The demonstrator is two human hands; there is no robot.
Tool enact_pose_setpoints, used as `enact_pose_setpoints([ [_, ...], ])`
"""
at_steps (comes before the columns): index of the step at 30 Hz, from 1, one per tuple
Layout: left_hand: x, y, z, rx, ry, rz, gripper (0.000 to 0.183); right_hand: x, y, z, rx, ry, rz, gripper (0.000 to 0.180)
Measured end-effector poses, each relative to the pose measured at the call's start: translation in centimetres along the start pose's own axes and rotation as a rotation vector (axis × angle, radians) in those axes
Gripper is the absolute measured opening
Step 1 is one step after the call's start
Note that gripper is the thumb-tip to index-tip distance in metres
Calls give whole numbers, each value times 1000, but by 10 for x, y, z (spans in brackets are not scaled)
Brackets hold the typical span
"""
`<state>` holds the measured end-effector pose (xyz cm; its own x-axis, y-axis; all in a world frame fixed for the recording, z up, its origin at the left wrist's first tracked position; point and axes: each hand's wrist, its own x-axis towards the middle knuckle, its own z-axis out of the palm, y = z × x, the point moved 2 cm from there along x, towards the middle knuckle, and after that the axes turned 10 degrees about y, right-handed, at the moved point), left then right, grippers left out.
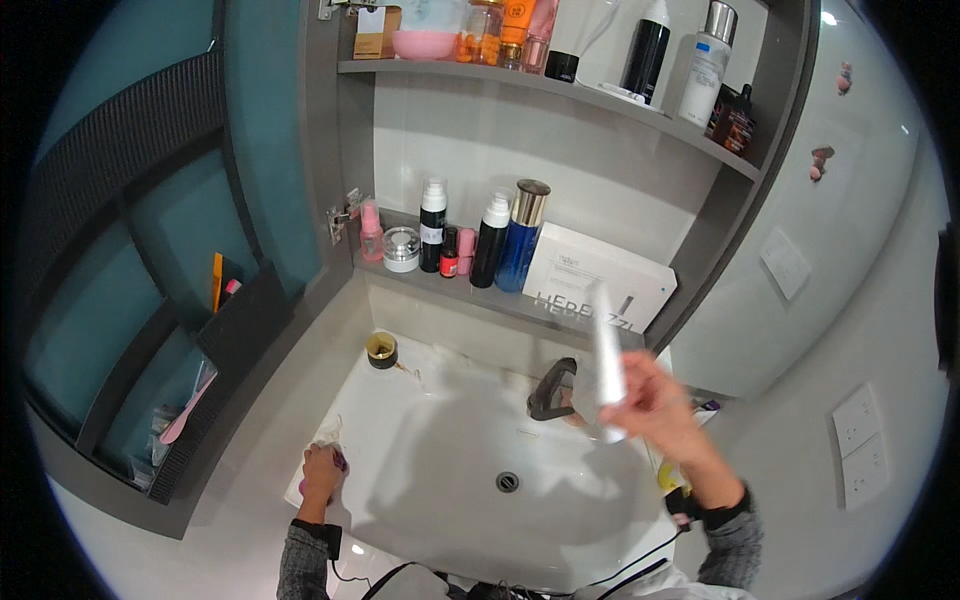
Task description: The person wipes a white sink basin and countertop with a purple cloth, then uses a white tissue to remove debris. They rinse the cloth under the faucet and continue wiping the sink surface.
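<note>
My right hand [652, 405] is raised over the right side of the white washbasin [435, 480], beside the dark faucet [553, 390]. It grips a slim white object [607, 352], blurred and held roughly upright, in front of the shelf. At the basin's left rim my left hand [322, 474] rests over a purple-pink item, mostly hidden under the fingers; whether it is gripped I cannot tell. A small dark jar with a gold rim [382, 351] stands at the basin's back left corner, with brownish smears near it.
The lower shelf [465, 295] holds a pink spray bottle [370, 232], a cream jar [401, 250], several bottles and a leaning white box [592, 270]. More bottles stand on the upper shelf [480, 70]. An open cabinet door with black racks [247, 315] is at left; wall sockets [859, 446] are at right.
</note>
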<state>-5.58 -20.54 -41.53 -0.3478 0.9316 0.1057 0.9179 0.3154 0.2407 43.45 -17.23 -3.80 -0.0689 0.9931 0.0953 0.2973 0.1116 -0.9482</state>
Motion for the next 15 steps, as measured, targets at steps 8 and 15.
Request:
enact_pose_setpoints([
  [8, 6, -8, -1, -60, -78, 22, 27, 31, -172, -87, -354, 609, -717, 41],
  [15, 3, -4, -15, -130, -84, -9, 27, 136, -209, -123, -622, 815, -572, 31],
])
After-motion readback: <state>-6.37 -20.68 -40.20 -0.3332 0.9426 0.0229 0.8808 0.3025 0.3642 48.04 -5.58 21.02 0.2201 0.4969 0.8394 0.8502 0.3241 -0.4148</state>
